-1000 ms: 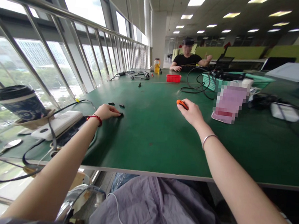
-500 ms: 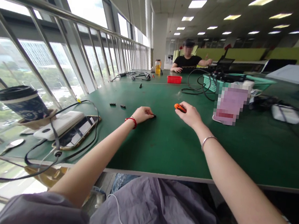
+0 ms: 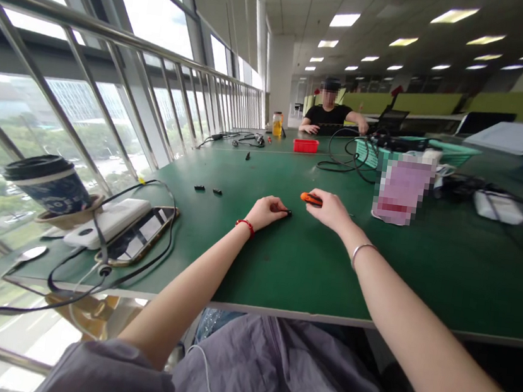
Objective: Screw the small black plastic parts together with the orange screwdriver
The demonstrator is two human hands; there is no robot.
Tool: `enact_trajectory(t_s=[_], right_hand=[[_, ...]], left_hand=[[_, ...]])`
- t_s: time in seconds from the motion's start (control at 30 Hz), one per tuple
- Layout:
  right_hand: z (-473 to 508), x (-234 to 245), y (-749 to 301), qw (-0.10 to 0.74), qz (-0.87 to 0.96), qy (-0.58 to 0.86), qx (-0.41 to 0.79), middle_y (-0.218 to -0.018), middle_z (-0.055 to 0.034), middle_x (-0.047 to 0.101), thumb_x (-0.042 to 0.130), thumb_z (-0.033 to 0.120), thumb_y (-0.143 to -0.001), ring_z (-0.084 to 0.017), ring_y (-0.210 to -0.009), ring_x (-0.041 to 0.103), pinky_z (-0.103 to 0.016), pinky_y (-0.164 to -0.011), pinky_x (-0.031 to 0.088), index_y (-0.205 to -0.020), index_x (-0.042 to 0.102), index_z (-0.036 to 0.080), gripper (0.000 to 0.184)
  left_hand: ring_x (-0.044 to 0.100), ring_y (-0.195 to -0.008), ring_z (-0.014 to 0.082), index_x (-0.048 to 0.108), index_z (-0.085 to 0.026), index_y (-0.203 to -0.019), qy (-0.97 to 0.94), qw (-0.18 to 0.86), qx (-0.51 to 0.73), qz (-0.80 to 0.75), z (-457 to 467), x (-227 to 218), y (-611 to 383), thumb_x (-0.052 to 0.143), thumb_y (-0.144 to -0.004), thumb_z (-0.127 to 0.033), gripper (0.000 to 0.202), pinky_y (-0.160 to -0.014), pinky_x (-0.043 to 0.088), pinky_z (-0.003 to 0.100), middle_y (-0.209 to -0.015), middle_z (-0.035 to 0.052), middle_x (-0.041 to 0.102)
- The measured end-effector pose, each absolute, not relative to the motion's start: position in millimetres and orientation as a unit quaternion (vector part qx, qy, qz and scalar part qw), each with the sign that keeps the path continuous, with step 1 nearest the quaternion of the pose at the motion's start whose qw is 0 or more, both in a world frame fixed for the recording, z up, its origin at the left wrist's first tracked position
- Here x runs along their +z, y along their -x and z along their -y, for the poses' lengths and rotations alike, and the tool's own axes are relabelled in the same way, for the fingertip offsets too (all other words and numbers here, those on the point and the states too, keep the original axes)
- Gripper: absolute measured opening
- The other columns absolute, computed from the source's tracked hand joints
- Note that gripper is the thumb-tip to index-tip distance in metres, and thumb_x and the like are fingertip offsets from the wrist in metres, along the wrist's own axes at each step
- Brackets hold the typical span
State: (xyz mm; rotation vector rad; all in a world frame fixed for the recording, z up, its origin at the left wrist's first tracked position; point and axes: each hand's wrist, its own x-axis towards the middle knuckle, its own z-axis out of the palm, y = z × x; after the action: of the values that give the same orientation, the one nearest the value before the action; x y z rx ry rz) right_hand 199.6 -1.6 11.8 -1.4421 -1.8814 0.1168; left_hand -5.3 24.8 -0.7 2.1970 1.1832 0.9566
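My left hand [image 3: 266, 212], with a red bracelet at its wrist, is closed in a pinch on a small black part [image 3: 288, 213] low over the green table. What kind of part it is does not show at this size. Just to the right, my right hand [image 3: 329, 209] wraps round a screwdriver [image 3: 309, 199] with an orange and black handle. The handle's end points left, and a thin shaft seems to emerge beyond the fingers. Two similar black pieces, one [image 3: 199, 188] beside the other [image 3: 217, 192], lie left of my left hand.
On the left are a paper cup [image 3: 48, 186], a white power bank [image 3: 108, 223], a phone [image 3: 138, 235] and cables. Farther back sit a red box [image 3: 306, 146], a yellow jar [image 3: 277, 125] and a green basket [image 3: 367, 150]. A purple pouch-like item [image 3: 402, 191] lies right. A person [image 3: 331, 112] sits opposite.
My left hand has moved right with the black part, closer to the screwdriver. My right hand has shifted slightly, its screwdriver handle now lying more level. The person opposite has lowered an arm.
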Motion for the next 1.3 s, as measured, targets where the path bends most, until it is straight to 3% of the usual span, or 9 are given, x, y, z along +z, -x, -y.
enact_trajectory(t_s=[0.13,0.2,0.3,0.47,0.67,0.87,1.3], right_hand=[[14,30,-191,0.517,0.685,0.514,-0.013,-0.075,-0.0027,0.058,0.05,0.033,-0.076,-0.016,-0.066,0.052,-0.027,-0.062,0.04,-0.078,0.049,0.022,0.011],[22,40,-190,0.59,0.636,0.493,-0.064,-0.077,-0.005,0.057,0.046,0.039,-0.08,-0.017,-0.072,0.053,-0.03,-0.069,0.043,-0.073,0.046,0.023,0.018],[32,50,-189,0.629,0.577,0.518,-0.05,-0.077,-0.0063,0.059,0.039,0.048,-0.085,-0.02,-0.076,0.057,-0.031,-0.072,0.045,-0.075,0.05,0.023,0.03],[34,49,-184,0.623,0.574,0.531,0.032,-0.064,-0.0053,0.06,0.044,0.057,-0.082,-0.02,-0.065,0.06,-0.03,-0.063,0.045,-0.07,0.053,0.022,0.039],[40,46,-174,0.571,0.657,0.491,0.044,-0.057,-0.0007,0.058,0.051,0.048,-0.08,-0.014,-0.053,0.053,-0.026,-0.058,0.041,-0.069,0.052,0.023,0.028],[46,46,-170,0.54,0.698,0.469,0.027,-0.062,-0.0016,0.06,0.05,0.041,-0.078,-0.014,-0.055,0.051,-0.025,-0.058,0.04,-0.066,0.051,0.022,0.022],[44,45,-170,0.498,0.711,0.496,0.03,-0.067,-0.0029,0.064,0.05,0.041,-0.076,-0.016,-0.06,0.055,-0.026,-0.06,0.041,-0.067,0.054,0.023,0.021]], left_hand=[[0.052,-0.062,0.0086,0.066,-0.014,-0.07,-0.826,0.183,0.349,-0.404,-24,-5,2,0.067,-0.071,-0.021,0.007,-0.063,0.046,0.022,-0.073,0.0006,0.059],[0.053,-0.063,0.0089,0.067,-0.014,-0.071,-0.836,0.16,0.343,-0.396,-24,-5,1,0.066,-0.072,-0.02,0.006,-0.064,0.046,0.023,-0.074,0.0009,0.059],[0.054,-0.064,0.0095,0.068,-0.015,-0.072,-0.846,0.141,0.334,-0.392,-23,-4,1,0.065,-0.073,-0.02,0.006,-0.066,0.047,0.023,-0.075,0.0014,0.06],[0.054,-0.064,0.0098,0.069,-0.015,-0.073,-0.848,0.128,0.329,-0.396,-21,-2,1,0.065,-0.073,-0.019,0.006,-0.066,0.047,0.023,-0.074,0.0016,0.061],[0.055,-0.066,0.0105,0.071,-0.015,-0.078,-0.849,0.125,0.322,-0.399,-21,-2,1,0.061,-0.069,-0.012,0.014,-0.067,0.048,0.023,-0.076,0.0018,0.061],[0.055,-0.066,0.0103,0.071,-0.013,-0.077,-0.848,0.139,0.331,-0.391,-24,-4,2,0.061,-0.069,-0.012,0.013,-0.067,0.048,0.023,-0.077,0.0023,0.061],[0.055,-0.066,0.0096,0.07,-0.014,-0.077,-0.841,0.152,0.33,-0.4,-23,-3,2,0.062,-0.068,-0.011,0.012,-0.068,0.049,0.023,-0.078,0.0018,0.061]])
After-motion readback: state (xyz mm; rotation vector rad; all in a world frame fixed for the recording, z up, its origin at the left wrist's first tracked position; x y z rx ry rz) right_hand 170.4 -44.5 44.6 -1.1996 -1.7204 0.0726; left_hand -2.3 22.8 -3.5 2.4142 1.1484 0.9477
